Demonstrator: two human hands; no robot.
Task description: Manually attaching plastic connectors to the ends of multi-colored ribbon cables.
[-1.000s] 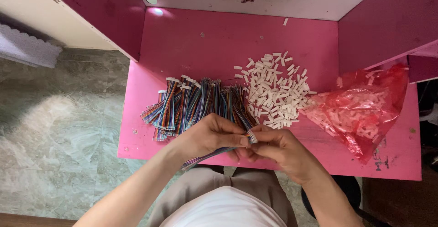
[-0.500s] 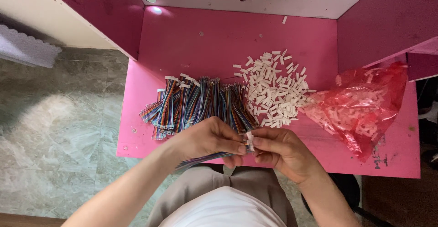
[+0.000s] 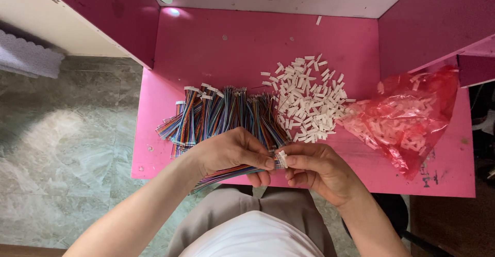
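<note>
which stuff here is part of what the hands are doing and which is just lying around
In use: left hand holding a multicoloured ribbon cable; right hand at its small white connector.
Lying about: cable pile, loose white connectors, red plastic bag, grey cloth.

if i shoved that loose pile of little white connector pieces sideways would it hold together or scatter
Likely scatter: the white connector pieces lie loose on the pink table, with strays already apart. They look small and light, so probably slide easily. Blocky shapes suggest little rolling.
</note>
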